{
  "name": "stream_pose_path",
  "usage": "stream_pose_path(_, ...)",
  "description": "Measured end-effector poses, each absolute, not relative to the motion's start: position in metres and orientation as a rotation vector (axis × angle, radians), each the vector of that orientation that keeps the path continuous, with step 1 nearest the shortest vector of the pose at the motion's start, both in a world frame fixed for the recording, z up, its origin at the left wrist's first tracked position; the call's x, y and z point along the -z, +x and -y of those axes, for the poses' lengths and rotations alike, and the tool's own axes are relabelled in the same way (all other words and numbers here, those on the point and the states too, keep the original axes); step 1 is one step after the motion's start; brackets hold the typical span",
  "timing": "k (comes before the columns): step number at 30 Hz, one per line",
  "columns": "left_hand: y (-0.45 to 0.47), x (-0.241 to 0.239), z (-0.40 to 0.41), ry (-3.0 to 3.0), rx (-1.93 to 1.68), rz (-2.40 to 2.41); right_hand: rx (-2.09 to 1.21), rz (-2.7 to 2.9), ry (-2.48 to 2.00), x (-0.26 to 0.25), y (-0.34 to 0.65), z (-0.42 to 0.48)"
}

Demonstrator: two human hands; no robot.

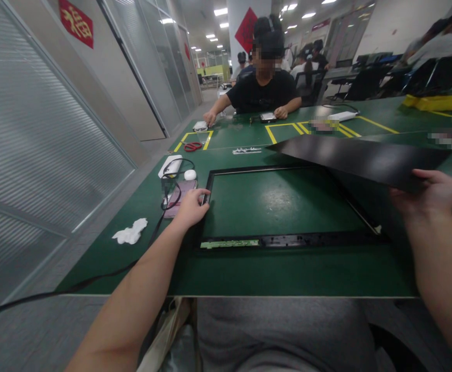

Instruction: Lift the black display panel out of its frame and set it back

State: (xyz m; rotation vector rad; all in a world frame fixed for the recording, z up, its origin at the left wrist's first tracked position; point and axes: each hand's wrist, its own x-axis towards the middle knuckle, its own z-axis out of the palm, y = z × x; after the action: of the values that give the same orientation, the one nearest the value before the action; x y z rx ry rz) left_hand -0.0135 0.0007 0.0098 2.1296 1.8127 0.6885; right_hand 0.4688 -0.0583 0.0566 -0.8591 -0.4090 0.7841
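Observation:
A black rectangular frame [303, 241] lies flat on the green table, with a strip of green circuit board [229, 244] along its near side. My left hand [192, 206] grips the frame's left side, thumb and fingers closed around it. Over the frame's right part, a thin dark flat panel [358, 155] is held up at a tilt. My right hand [430, 194] holds this panel by its near right edge, thumb on top and the other fingers beneath. The panel hides the frame's far right corner.
Left of the frame lie a phone [179, 199], a black cable, a white power bank [170, 166], a small white case [190, 175] and crumpled tissue [130, 231]. Red-handled scissors [193, 147] and small white pieces [246, 151] lie beyond. A person [265, 88] sits opposite.

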Motion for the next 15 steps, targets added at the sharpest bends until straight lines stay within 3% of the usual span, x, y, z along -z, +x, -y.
stream_pose_path(6, -0.012, -0.007, -0.003, 1.923, -0.986, -1.723, -0.89, 0.407, -0.946, -0.054, 0.475, 0.061)
stream_pose_path(10, -0.003, -0.013, 0.0, 1.45, -1.304, -1.358, -1.018, 0.556, -0.98, -0.053, 0.472, 0.063)
stream_pose_path(15, 0.001, -0.023, 0.006, 1.012, -1.146, -1.003, -1.053, 0.635, -1.057, -0.053, 0.461, 0.065)
